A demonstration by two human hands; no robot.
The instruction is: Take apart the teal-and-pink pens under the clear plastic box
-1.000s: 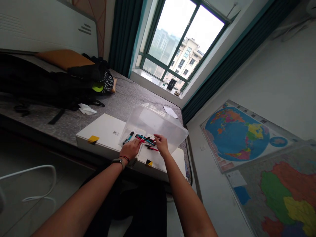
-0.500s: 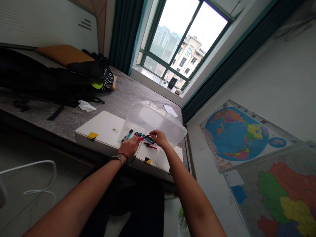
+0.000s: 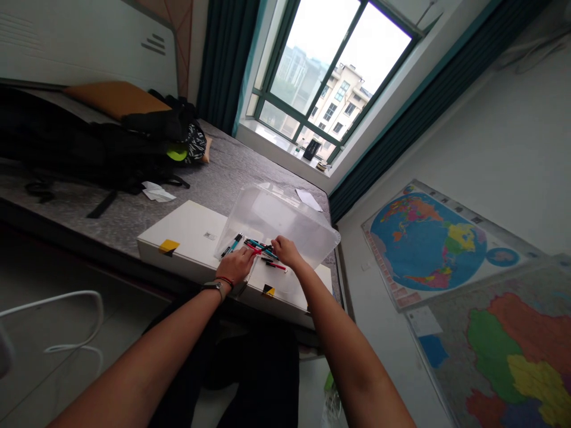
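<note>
My left hand [image 3: 236, 265], with a watch and a red band at the wrist, is closed on a red pen [image 3: 257, 251] that points toward the right. Opposite it, my right hand [image 3: 286, 251] pinches the end of a black pen [image 3: 269, 248], mostly hidden by the fingers. Around and under the fingertips lie several teal and black pens [image 3: 253, 242]. A red pen with a black cap [image 3: 274, 264] rests below my right hand. To the left lies a separate pair of teal and black pens [image 3: 232, 244]. The pens are on a white box and clear plastic.
A translucent plastic bin [image 3: 289, 217] stands tilted behind the pens. The white box [image 3: 178, 229] sits at the edge of a grey mattress [image 3: 214, 169]. A black bag [image 3: 98, 148] and crumpled tissue [image 3: 157, 192] are at left. A wall with maps [image 3: 428, 241] rises at right.
My right hand has turned slightly, and less of the black pen shows beside it. My left hand stays almost in place with the red pen.
</note>
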